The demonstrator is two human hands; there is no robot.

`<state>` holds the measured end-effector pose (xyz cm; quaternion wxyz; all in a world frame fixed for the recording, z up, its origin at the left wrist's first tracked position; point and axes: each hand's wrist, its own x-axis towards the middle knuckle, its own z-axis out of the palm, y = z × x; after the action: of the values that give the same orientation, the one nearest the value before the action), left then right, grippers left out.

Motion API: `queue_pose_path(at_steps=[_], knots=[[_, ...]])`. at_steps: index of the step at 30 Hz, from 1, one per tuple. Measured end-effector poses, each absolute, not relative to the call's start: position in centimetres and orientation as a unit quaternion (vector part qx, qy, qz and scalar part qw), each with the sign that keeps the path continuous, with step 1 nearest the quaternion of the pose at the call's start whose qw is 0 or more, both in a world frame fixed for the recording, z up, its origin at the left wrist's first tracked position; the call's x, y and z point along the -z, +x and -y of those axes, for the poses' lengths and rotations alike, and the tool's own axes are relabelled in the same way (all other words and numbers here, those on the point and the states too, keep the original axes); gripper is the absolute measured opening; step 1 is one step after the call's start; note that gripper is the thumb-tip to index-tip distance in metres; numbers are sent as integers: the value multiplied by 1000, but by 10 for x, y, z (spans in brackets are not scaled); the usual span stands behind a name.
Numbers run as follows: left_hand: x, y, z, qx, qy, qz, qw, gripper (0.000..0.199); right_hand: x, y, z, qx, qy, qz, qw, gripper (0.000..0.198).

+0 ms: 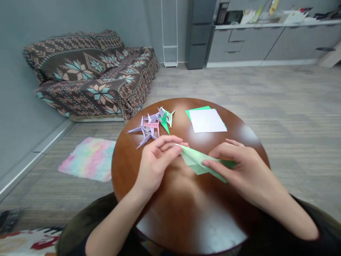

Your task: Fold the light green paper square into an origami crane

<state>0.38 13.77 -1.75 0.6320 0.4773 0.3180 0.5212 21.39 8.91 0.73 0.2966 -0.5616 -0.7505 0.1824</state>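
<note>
A light green sheet of origami paper (195,160), partly folded with creases across it, is held above the near half of the round table. My left hand (160,153) pinches its left tip between thumb and fingers. On the other side, my right hand (234,163) grips the paper's right part, thumb in front and fingers behind, so some of that end is hidden. Beyond my left hand lies a heap of folded paper figures (151,125) in purple, pink and green. A stack of square paper sheets (207,121), white over green, rests farther back.
The round brown wooden table (191,213) is glossy with a curved edge. A patterned covered sofa (98,78) stands at back left, with a fluffy pastel rug (87,159) on the floor. Grey kitchen cabinets (247,44) and a dark fridge (199,35) line the far wall.
</note>
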Motion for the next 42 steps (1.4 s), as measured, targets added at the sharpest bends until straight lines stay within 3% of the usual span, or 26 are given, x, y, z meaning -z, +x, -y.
queue_pose_path(at_steps=[8,13,18,23,35,42], knots=[[24,6,-135,-513,522,-354,582,11,-10,210,-87,-197,-564,748,289,17],[15,6,-132,-479,555,-356,579,12,-17,208,-89,-357,-525,732,247,30],[9,8,-128,-447,546,-362,610,28,-14,204,-92,-441,-501,642,378,27],[5,9,-120,-448,578,-373,570,19,-10,198,-92,-534,-456,581,412,20],[-4,6,-109,-413,658,-382,501,10,-9,200,-86,-562,-435,572,410,20],[-4,7,-111,-401,651,-372,526,11,-9,201,-86,-554,-444,567,418,18]])
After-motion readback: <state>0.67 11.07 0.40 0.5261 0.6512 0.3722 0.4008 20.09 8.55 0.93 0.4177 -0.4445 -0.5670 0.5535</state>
